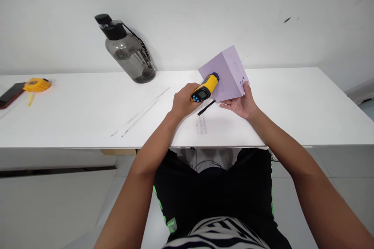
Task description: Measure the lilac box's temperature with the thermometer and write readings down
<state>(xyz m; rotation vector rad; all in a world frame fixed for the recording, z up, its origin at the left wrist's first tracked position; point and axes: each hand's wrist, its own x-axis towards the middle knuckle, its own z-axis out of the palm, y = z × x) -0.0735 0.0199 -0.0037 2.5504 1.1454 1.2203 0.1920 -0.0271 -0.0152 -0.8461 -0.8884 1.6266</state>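
My left hand (184, 101) is closed around the grip of a yellow and black infrared thermometer (207, 86). Its small screen and blue buttons face me, and its front end points at a lilac cardboard box (223, 79), touching it or very close. My right hand (242, 103) holds that box tilted by its lower right corner, thumb on the narrow side and fingers beneath. Blue handwritten marks show near the thumb. Below the box, between my hands, a black pen (206, 107) lies on the white table (300, 105).
A grey transparent water bottle (130, 54) with a black lid stands at the back left by the wall. Farther left are a yellow tape measure (37, 85) and a dark phone (11, 94). Pencil-like marks streak the tabletop. The table's front edge runs just before my lap.
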